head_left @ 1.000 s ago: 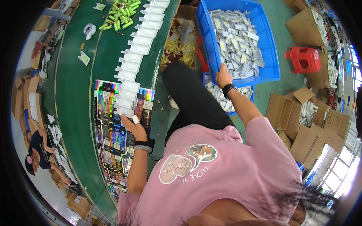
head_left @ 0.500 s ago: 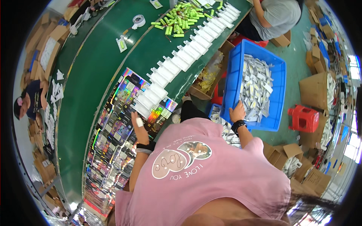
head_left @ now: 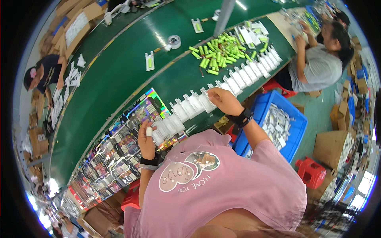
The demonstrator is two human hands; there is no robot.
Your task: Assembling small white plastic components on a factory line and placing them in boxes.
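Observation:
A long row of overlapping white plastic casings (head_left: 187,110) runs diagonally along the green table. My left hand (head_left: 147,142) is at the row's near end, beside the closest casings, its fingers stretched and apart; white tape wraps one finger. Over the middle of the row reaches my right hand (head_left: 224,101), its fingers loosely bent against or just above the casings, with nothing visible in them. Whether those fingertips touch a casing is hard to see. Beyond the row lies a heap of green battery cells with wires (head_left: 218,55).
Shiny printed packages (head_left: 111,158) cover the table at left. A blue bin (head_left: 295,139) of white-and-grey pieces stands right, near a red stool (head_left: 310,173). A tape roll (head_left: 174,42) and a casing with a cell (head_left: 149,61) lie farther back. A co-worker (head_left: 319,59) sits at far right.
My right hand has left the blue bin's rim and come over the row of casings. My left hand stays by the row's near end. The view has shifted, showing more table at the right.

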